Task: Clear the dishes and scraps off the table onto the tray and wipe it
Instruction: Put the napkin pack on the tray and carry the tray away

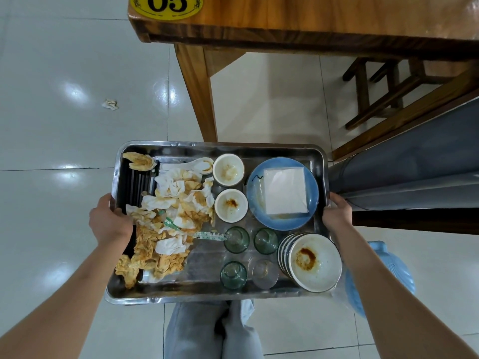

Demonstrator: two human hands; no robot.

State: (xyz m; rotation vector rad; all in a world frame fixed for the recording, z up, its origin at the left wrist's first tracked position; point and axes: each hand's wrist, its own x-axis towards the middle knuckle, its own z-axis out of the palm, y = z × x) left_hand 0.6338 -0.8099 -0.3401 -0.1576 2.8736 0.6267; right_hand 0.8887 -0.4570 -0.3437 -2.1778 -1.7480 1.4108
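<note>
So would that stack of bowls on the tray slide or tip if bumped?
Probably. The stack of bowls leans sideways against the tray rim, so it could topple. The tray's shiny metal looks slippery. They look ceramic, likely heavy and breakable.

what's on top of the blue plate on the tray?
A square stack of white paper napkins in clear wrap sits on the round blue plate, inside the steel tray. The plate's centre beneath the stack is hidden.

Both forearms extend forward and slightly inward, bare to the frame edge. The left hand [110,221] grips the left rim of the tray [181,297], thumb hooked over the edge. The right hand [337,212] grips the opposite rim, fingers curled beneath. Below, two trousered legs show.
</note>
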